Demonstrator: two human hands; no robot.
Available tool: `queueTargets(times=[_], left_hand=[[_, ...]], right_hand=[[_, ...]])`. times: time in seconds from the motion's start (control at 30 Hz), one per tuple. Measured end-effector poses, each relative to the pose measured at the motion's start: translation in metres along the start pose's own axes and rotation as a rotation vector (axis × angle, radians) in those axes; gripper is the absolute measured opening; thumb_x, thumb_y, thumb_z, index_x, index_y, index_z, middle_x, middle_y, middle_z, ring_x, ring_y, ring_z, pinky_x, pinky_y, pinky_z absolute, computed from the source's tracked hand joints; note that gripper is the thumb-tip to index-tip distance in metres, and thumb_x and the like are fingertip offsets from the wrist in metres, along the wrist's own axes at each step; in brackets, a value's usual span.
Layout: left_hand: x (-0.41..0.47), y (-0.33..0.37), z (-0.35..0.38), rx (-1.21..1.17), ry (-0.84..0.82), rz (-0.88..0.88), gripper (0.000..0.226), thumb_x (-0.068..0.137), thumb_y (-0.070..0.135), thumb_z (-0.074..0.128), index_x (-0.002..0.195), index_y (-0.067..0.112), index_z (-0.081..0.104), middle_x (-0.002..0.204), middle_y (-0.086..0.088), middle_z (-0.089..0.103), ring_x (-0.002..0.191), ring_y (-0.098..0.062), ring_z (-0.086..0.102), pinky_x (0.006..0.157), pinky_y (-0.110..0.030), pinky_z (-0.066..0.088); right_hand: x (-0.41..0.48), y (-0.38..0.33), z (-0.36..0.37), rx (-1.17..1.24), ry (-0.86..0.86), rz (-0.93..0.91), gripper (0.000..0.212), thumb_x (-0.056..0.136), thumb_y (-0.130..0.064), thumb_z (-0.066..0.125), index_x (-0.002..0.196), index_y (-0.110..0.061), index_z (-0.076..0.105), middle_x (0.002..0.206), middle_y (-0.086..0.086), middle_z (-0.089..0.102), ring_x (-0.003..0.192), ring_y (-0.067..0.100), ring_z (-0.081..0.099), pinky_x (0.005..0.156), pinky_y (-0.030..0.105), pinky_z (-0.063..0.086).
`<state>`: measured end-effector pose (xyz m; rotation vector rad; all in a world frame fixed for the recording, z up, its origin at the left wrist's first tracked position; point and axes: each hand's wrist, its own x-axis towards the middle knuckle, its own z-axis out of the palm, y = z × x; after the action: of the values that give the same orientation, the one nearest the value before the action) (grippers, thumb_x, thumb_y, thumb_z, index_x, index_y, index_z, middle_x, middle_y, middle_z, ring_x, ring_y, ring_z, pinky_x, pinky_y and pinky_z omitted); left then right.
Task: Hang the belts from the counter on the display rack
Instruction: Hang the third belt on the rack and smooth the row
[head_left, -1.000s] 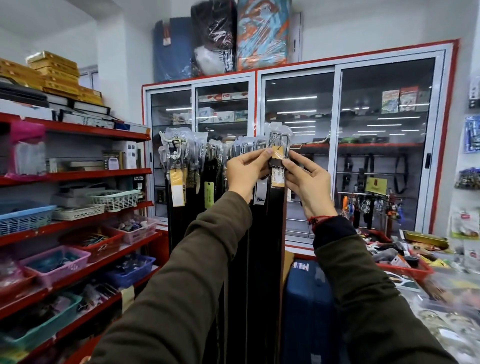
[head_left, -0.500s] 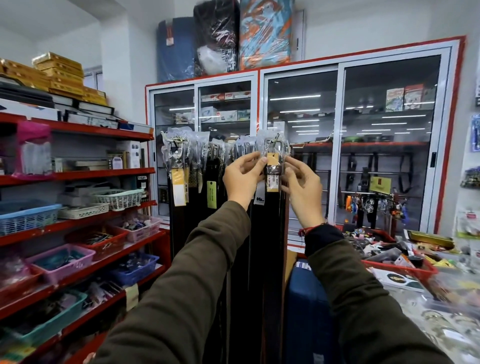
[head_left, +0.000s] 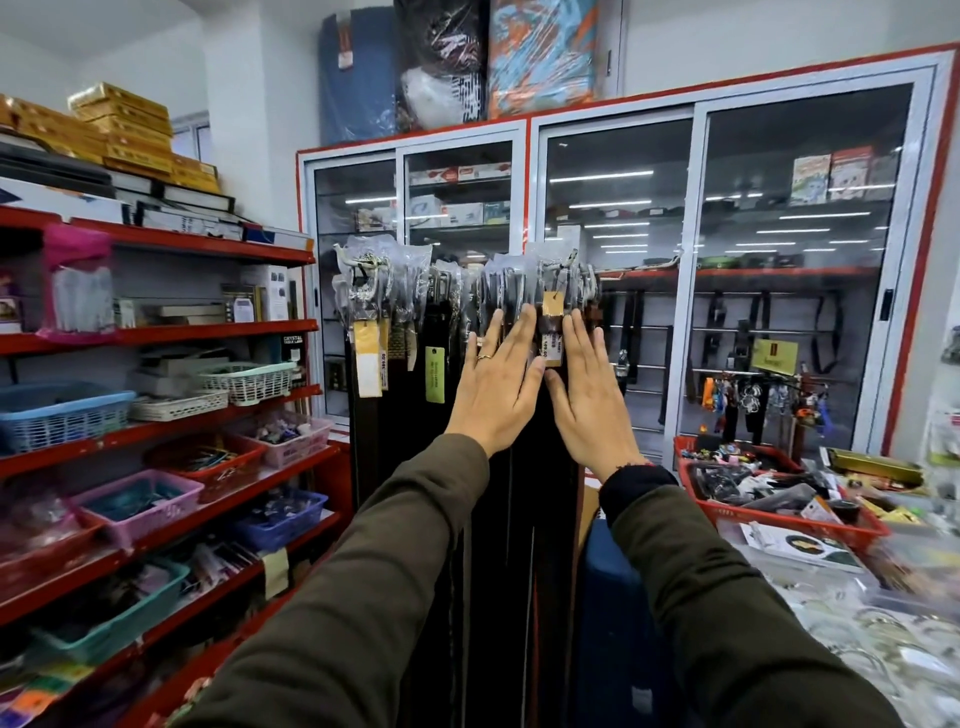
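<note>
Several dark belts (head_left: 405, 395) hang in a tight row from the display rack (head_left: 467, 270), their buckles wrapped in clear plastic and paper tags dangling below. One belt with a tan tag (head_left: 552, 312) hangs between my hands. My left hand (head_left: 498, 384) lies flat with fingers spread against the belts just left of it. My right hand (head_left: 584, 395) is flat and open just right of it. Neither hand holds anything.
Red shelves (head_left: 156, 332) with plastic baskets run along the left. A glass-door cabinet (head_left: 696, 270) stands behind the rack. At right, the counter (head_left: 857, 613) carries a red tray (head_left: 779, 514) of small goods. A blue suitcase (head_left: 618, 623) stands below my right arm.
Both hands let go of the belt's buckle end and dropped lower, opening flat against the hanging belts. The belt now hangs on the rack by itself.
</note>
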<state>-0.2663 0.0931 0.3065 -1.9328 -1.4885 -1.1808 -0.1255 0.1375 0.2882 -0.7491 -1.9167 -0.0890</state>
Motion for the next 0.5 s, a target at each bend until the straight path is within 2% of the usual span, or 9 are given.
queueTargets(times=[0.13,0.27,0.43,0.5], left_hand=[[0.004,-0.004,0.001,0.048,-0.037,-0.010,0.062,0.108,0.036,0.028,0.162,0.023,-0.001,0.171,0.010,0.008,0.158,-0.017,-0.006,0.129,-0.048,-0.003],[-0.002,-0.006,-0.003,0.081,-0.015,0.004,0.060,0.108,0.036,0.029,0.162,0.023,0.006,0.171,0.009,0.005,0.159,-0.017,-0.005,0.129,-0.047,-0.002],[-0.019,-0.013,-0.022,0.125,0.133,0.064,0.061,0.106,0.031,0.035,0.162,0.017,0.015,0.171,0.002,0.012,0.159,-0.019,0.002,0.129,-0.046,0.000],[-0.026,-0.022,-0.035,0.172,0.214,0.071,0.061,0.105,0.031,0.036,0.161,0.017,0.016,0.171,0.000,0.013,0.159,-0.019,0.002,0.129,-0.046,-0.002]], right_hand=[[0.004,0.002,0.002,-0.035,-0.045,0.027,0.067,0.110,-0.029,0.038,0.164,-0.024,-0.001,0.174,-0.008,-0.003,0.161,0.021,-0.008,0.130,0.049,0.013],[0.003,-0.003,0.008,-0.033,-0.010,0.054,0.066,0.110,-0.031,0.037,0.164,-0.024,0.000,0.174,-0.009,-0.003,0.161,0.020,-0.006,0.130,0.054,0.012],[-0.004,-0.023,0.023,-0.109,0.149,0.076,0.065,0.110,-0.037,0.034,0.164,-0.018,0.006,0.174,-0.002,0.001,0.161,0.024,-0.005,0.129,0.054,-0.004],[-0.006,-0.035,0.031,-0.156,0.213,0.033,0.064,0.109,-0.036,0.034,0.164,-0.015,0.009,0.174,0.002,0.004,0.161,0.027,-0.003,0.129,0.057,-0.004]])
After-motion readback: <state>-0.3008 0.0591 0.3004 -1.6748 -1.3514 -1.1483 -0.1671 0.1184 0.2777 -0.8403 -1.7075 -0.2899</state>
